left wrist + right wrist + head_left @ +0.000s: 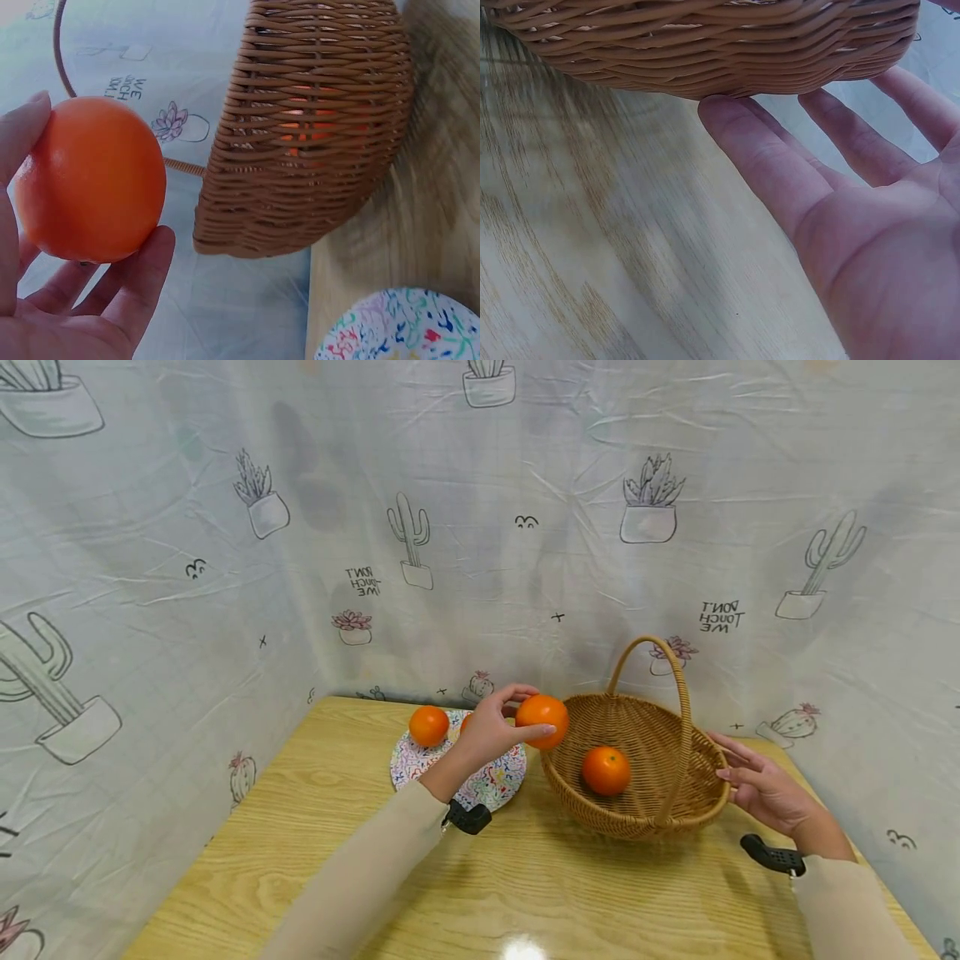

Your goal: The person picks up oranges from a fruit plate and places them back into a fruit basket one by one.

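Note:
My left hand (487, 727) holds an orange (546, 721) between thumb and fingers, up at the left rim of a wicker basket (660, 727). In the left wrist view the held orange (94, 180) is beside the basket wall (315, 150), outside it. Inside the basket sits another orange (606, 771). My right hand (772, 789) is at the basket's right side, its thumb over the rim and its fingers along the outside. In the right wrist view those fingertips (724, 112) meet the lower wicker wall (727, 45).
Left of the basket lies a round plate (405, 772) with a multicoloured squiggle pattern. An orange (429, 726) sits on it, and a second one (467, 722) is mostly hidden behind my left hand. The basket's tall arched handle (684, 718) rises over its opening. Patterned sheeting (480, 568) encloses the wooden table (300, 827).

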A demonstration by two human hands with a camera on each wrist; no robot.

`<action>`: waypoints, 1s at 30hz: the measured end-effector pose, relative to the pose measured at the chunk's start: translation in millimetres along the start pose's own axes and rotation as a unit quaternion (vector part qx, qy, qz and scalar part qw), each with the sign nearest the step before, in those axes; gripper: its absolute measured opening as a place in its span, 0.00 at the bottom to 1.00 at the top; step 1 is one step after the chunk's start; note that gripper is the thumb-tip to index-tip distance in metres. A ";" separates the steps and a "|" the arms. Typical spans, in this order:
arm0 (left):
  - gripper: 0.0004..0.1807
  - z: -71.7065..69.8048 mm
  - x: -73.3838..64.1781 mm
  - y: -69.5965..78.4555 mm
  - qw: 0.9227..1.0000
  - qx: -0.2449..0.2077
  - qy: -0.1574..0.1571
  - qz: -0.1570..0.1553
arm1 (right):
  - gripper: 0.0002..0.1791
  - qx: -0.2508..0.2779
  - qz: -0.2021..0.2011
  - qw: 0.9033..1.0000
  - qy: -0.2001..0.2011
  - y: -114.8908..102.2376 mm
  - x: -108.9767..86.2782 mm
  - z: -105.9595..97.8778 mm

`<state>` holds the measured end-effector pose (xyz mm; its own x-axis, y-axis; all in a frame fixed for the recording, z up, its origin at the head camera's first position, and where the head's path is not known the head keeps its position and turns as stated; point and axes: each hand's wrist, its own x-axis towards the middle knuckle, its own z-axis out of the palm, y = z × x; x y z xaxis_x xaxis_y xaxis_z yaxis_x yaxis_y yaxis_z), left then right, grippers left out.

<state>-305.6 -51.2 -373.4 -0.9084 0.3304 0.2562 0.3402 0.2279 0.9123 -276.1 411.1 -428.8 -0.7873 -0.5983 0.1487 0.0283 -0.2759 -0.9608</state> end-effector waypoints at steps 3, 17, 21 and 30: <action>0.30 4.2 5.7 3.6 1.000 -0.007 -0.002 -0.002 | 0.38 -0.013 0.005 1.000 0.007 0.6 0.1 -0.6; 0.29 34.3 38.8 18.6 1.000 0.000 0.009 -0.001 | 0.38 -0.017 0.008 1.000 0.017 1.6 -0.8 -0.5; 0.29 42.0 47.1 21.4 1.000 0.010 0.021 -0.006 | 0.38 0.012 -0.003 1.000 -0.004 1.3 -0.4 -0.9; 0.30 60.4 60.7 26.4 0.999 0.005 0.019 -0.027 | 0.38 0.006 0.006 1.000 0.009 0.3 -0.4 -2.1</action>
<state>-337.2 30.2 -353.1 -0.9340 0.2817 0.2196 0.2933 0.2541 0.9216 -277.1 412.7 -429.6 -0.7980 -0.5878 0.1329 0.0449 -0.2780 -0.9595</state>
